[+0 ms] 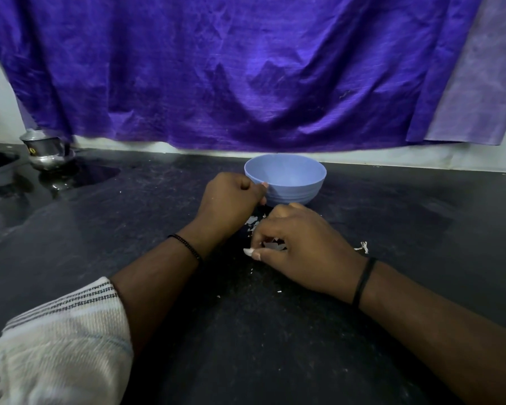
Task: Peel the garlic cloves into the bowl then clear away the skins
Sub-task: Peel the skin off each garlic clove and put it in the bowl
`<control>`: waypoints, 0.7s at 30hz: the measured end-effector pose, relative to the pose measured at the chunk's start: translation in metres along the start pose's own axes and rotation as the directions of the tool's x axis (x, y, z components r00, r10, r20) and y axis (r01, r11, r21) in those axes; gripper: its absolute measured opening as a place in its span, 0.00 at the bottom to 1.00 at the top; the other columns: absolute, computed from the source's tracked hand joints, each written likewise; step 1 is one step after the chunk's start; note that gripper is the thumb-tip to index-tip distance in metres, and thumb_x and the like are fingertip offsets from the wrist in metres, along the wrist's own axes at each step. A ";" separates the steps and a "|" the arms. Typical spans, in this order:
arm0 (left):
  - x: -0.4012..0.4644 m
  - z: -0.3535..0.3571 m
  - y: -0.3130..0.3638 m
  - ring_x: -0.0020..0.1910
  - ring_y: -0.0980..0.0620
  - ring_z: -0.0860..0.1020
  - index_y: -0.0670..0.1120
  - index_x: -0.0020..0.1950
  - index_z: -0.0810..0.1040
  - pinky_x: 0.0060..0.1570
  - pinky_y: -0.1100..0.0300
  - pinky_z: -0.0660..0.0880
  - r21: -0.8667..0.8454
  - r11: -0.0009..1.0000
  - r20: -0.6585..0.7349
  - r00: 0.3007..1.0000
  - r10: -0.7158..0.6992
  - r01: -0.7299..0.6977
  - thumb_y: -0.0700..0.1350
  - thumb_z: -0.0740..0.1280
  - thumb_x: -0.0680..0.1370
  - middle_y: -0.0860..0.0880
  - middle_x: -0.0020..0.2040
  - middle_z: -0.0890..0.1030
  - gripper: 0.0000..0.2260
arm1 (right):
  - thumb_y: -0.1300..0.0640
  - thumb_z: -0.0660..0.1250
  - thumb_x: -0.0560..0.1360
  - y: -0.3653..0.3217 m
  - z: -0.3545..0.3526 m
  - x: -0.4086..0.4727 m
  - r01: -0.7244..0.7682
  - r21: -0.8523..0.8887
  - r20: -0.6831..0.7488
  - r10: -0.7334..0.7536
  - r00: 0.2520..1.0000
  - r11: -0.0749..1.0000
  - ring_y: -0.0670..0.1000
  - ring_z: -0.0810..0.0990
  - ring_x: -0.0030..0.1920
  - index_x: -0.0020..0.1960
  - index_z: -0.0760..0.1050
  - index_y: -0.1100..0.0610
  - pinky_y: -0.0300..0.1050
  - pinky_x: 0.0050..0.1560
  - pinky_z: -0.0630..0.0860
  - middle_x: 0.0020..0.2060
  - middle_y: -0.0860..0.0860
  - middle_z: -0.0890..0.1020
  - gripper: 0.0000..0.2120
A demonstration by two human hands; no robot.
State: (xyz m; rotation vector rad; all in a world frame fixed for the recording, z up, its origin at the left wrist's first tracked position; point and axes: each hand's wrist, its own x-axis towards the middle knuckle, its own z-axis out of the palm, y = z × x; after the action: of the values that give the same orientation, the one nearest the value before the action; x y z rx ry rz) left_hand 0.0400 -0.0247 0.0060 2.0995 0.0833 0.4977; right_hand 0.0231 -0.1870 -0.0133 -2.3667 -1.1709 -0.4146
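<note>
Nowhere legible writing; left hand [231, 194] fisted beside bowl [285, 178], right hand [298, 249] pinching skins [270, 245].

Legible text and markings: none.
We find no readable word, brand or number on any surface. The steel pot [46, 153] at the far left of the counter carries a small yellow-and-dark sticker, but it is too small and blurred for us to make out any characters on it.
</note>
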 end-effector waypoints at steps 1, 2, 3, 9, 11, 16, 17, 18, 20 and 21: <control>0.000 -0.001 0.000 0.23 0.63 0.73 0.48 0.34 0.83 0.29 0.66 0.67 -0.010 1.000 -0.003 1.000 0.007 -0.007 0.50 0.69 0.79 0.57 0.26 0.79 0.15 | 0.49 0.74 0.73 0.000 -0.003 -0.001 -0.033 0.048 -0.004 0.033 0.999 0.998 0.45 0.75 0.45 0.43 0.80 0.47 0.43 0.46 0.72 0.40 0.43 0.78 0.04; -0.001 -0.001 0.000 0.24 0.63 0.73 0.47 0.34 0.83 0.30 0.65 0.68 -0.022 1.000 0.001 1.000 0.014 -0.014 0.50 0.69 0.79 0.56 0.26 0.80 0.14 | 0.51 0.74 0.73 0.000 -0.007 -0.002 -0.077 0.115 -0.002 0.078 0.997 0.990 0.43 0.76 0.43 0.43 0.80 0.48 0.40 0.45 0.73 0.39 0.43 0.79 0.04; -0.002 0.000 0.000 0.24 0.62 0.73 0.47 0.34 0.84 0.32 0.64 0.69 -0.038 0.999 0.010 1.000 0.017 -0.017 0.50 0.69 0.79 0.55 0.27 0.81 0.14 | 0.52 0.73 0.74 0.002 -0.011 -0.004 -0.132 0.196 0.006 0.133 0.991 0.972 0.42 0.77 0.40 0.43 0.80 0.49 0.38 0.43 0.74 0.37 0.43 0.81 0.03; -0.011 0.005 0.007 0.22 0.56 0.69 0.43 0.38 0.84 0.24 0.65 0.64 -0.220 0.973 0.114 0.992 -0.047 0.071 0.48 0.68 0.79 0.52 0.26 0.77 0.13 | 0.61 0.75 0.73 0.012 -0.035 -0.006 -0.356 0.566 -0.032 0.452 0.892 0.743 0.40 0.75 0.27 0.43 0.81 0.58 0.32 0.30 0.70 0.34 0.52 0.85 0.03; -0.014 0.008 0.012 0.24 0.54 0.71 0.39 0.43 0.84 0.22 0.64 0.64 -0.334 0.935 0.195 0.979 -0.058 0.121 0.47 0.68 0.80 0.47 0.33 0.80 0.14 | 0.64 0.75 0.72 0.014 -0.042 -0.007 -0.361 0.683 -0.033 0.520 0.853 0.635 0.42 0.77 0.30 0.47 0.81 0.60 0.34 0.32 0.72 0.37 0.55 0.86 0.05; -0.021 0.008 0.018 0.26 0.53 0.74 0.37 0.47 0.84 0.23 0.63 0.67 -0.467 0.864 0.289 0.956 -0.054 0.190 0.47 0.71 0.77 0.45 0.37 0.82 0.12 | 0.61 0.73 0.74 0.016 -0.038 -0.008 -0.381 0.813 0.020 0.633 0.774 0.440 0.47 0.82 0.37 0.51 0.83 0.60 0.35 0.35 0.76 0.41 0.56 0.87 0.07; -0.022 0.008 0.018 0.27 0.53 0.74 0.37 0.47 0.84 0.23 0.63 0.67 -0.478 0.857 0.287 0.957 -0.054 0.191 0.45 0.72 0.76 0.45 0.37 0.82 0.11 | 0.61 0.73 0.74 0.016 -0.037 -0.008 -0.383 0.829 0.031 0.649 0.760 0.409 0.47 0.82 0.38 0.51 0.83 0.61 0.35 0.36 0.77 0.42 0.56 0.87 0.07; -0.023 0.008 0.018 0.27 0.53 0.74 0.37 0.47 0.84 0.23 0.63 0.68 -0.483 0.855 0.286 0.957 -0.053 0.191 0.44 0.73 0.75 0.45 0.38 0.82 0.09 | 0.61 0.73 0.75 0.016 -0.036 -0.008 -0.387 0.839 0.045 0.660 0.750 0.382 0.48 0.83 0.38 0.52 0.82 0.61 0.37 0.37 0.78 0.42 0.56 0.87 0.07; -0.024 0.008 0.018 0.28 0.54 0.74 0.38 0.46 0.84 0.24 0.64 0.68 -0.484 0.855 0.290 0.956 -0.048 0.189 0.40 0.74 0.74 0.44 0.38 0.83 0.06 | 0.61 0.72 0.75 0.017 -0.034 -0.008 -0.404 0.844 0.070 0.675 0.735 0.352 0.49 0.85 0.41 0.51 0.82 0.60 0.40 0.41 0.79 0.42 0.55 0.87 0.06; -0.024 0.009 0.018 0.27 0.54 0.74 0.38 0.46 0.84 0.23 0.64 0.68 -0.483 0.855 0.291 0.955 -0.047 0.189 0.39 0.74 0.73 0.45 0.37 0.84 0.05 | 0.61 0.72 0.75 0.017 -0.033 -0.007 -0.414 0.838 0.069 0.683 0.727 0.357 0.49 0.85 0.41 0.50 0.83 0.59 0.40 0.42 0.79 0.42 0.54 0.87 0.05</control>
State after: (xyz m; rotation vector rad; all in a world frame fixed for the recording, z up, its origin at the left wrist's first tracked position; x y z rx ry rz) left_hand 0.0185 -0.0479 0.0094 1.6072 -0.0712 0.1277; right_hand 0.0301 -0.2183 0.0072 -1.5942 -0.1967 0.0515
